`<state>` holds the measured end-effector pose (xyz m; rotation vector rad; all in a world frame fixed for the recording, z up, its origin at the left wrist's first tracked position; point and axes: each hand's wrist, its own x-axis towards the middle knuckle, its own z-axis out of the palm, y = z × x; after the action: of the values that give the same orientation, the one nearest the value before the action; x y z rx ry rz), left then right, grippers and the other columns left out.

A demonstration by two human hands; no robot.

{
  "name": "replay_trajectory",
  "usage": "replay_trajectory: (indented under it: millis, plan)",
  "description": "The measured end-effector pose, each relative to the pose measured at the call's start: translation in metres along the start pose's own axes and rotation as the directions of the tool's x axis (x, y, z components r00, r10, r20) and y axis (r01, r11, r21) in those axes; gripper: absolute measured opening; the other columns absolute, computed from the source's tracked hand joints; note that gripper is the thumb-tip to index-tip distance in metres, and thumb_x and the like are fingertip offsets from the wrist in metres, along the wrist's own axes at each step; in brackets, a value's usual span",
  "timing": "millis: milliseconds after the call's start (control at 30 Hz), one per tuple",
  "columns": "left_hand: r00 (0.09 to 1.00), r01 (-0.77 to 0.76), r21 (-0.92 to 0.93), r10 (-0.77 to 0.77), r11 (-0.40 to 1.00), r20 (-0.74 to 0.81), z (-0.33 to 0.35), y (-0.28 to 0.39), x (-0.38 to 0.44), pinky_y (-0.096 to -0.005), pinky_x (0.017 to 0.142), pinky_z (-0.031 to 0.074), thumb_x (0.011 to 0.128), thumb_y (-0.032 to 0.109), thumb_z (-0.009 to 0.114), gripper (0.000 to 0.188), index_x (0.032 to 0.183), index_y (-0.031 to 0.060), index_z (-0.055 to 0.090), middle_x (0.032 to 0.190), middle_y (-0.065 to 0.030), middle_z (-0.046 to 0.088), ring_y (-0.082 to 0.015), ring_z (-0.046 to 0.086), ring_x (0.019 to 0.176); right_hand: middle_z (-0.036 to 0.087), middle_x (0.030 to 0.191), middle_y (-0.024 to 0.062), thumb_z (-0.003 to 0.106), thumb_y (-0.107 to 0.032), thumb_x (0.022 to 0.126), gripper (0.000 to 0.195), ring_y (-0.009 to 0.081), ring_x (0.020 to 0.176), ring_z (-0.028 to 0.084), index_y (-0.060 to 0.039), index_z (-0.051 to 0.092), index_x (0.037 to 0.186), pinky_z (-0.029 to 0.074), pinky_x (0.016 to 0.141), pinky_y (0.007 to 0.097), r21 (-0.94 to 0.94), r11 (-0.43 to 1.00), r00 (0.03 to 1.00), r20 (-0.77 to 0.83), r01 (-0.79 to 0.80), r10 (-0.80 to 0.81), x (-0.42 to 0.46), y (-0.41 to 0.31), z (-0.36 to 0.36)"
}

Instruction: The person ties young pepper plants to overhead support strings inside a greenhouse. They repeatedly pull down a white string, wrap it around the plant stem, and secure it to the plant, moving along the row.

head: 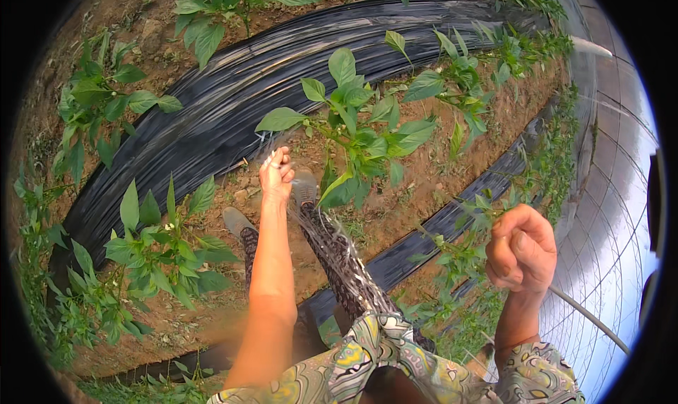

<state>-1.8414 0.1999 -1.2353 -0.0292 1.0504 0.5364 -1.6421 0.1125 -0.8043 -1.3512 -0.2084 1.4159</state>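
Observation:
My left hand [277, 175] reaches forward, its fingers closed on thin, pale plastic strands [271, 138] that blur beyond the fist. It is just left of a pepper plant [352, 131] with broad green leaves, over the edge of the black plastic mulch film [212, 112]. My right hand [522, 250] is raised at the right, fingers curled in and thumb against them; nothing can be made out inside it. A bundle of whitish strands [339, 240] hangs from my waist along my patterned trouser leg [323, 245].
More pepper plants stand at the left [164, 245], upper left [103, 94] and upper right [461, 81]. A second black film strip [413, 255] runs diagonally on the right. My shoes [304, 187] are on bare soil. A wire-gridded plastic greenhouse wall [604, 202] rises at the far right.

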Motion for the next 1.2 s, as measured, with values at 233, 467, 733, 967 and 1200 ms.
replay_trajectory:
  millis: [233, 467, 733, 967, 1200]
  plan:
    - [0.818, -0.333, -0.075, 0.327, 0.94, 0.474, 0.18, 0.128, -0.306, -0.0162, 0.04, 0.023, 0.096, 0.025, 0.044, 0.026, 0.101, 0.0011, 0.053, 0.077, -0.0067, 0.055, -0.0017, 0.028, 0.046, 0.054, 0.064, 0.0116, 0.05, -0.012, 0.089, 0.022, 0.0035, 0.04, 0.034, 0.0087, 0.055, 0.085, 0.022, 0.035, 0.0183, -0.053, 0.974, 0.902, 0.391, 0.218, -0.181, -0.079, -0.119, 0.062]
    - [0.248, -0.86, 0.176, 0.09, 0.479, 0.965, 0.338, 0.179, -0.5, -0.0264, 0.06, 0.043, 0.093, 0.016, 0.05, 0.022, 0.104, -0.0013, 0.059, 0.081, -0.0088, 0.06, -0.0139, 0.055, 0.065, 0.053, 0.065, -0.0002, 0.052, -0.016, 0.091, 0.019, 0.0026, 0.049, 0.041, 0.0021, 0.057, 0.095, 0.028, 0.042, 0.0173, -0.371, 0.831, 0.736, 0.674, 0.415, -0.066, -0.125, -0.237, 0.134]
    - [0.505, -0.834, 0.393, 0.248, 0.388, 0.827, 0.314, 0.25, -0.542, -0.0189, 0.044, 0.023, 0.094, 0.027, 0.049, 0.03, 0.073, 0.006, 0.055, 0.056, 0.0047, 0.041, -0.0029, 0.032, 0.048, 0.047, 0.053, -0.0037, 0.065, -0.026, 0.083, 0.031, 0.003, 0.043, 0.036, 0.0034, 0.066, 0.091, 0.026, 0.037, 0.0203, -0.882, 0.203, 0.901, 0.434, 0.425, -0.003, -0.228, -0.424, 0.107]
    - [0.552, -0.792, 0.45, 0.168, 0.412, 0.817, 0.289, 0.254, -0.563, -0.0183, 0.044, 0.029, 0.093, 0.023, 0.049, 0.027, 0.073, 0.0067, 0.056, 0.06, 0.0013, 0.051, -0.004, 0.039, 0.048, 0.051, 0.056, -0.0002, 0.063, -0.014, 0.08, 0.01, 0.0075, 0.046, 0.045, -0.0047, 0.064, 0.078, 0.034, 0.038, 0.0237, -0.966, -0.202, 0.949, 0.207, 0.161, -0.236, -0.388, -0.499, 0.145]
    - [0.342, -0.934, 0.328, 0.087, 0.142, 0.936, 0.356, 0.229, -0.606, -0.0221, 0.049, 0.035, 0.093, 0.024, 0.048, 0.025, 0.077, 0.0086, 0.06, 0.065, 0.0035, 0.05, -0.0055, 0.044, 0.058, 0.061, 0.069, 0.007, 0.056, -0.015, 0.081, 0.008, 0.022, 0.062, 0.062, -0.007, 0.058, 0.084, 0.049, 0.056, 0.0378, -0.305, -0.92, 0.402, 0.832, -0.246, -0.383, -0.41, -0.502, 0.265]
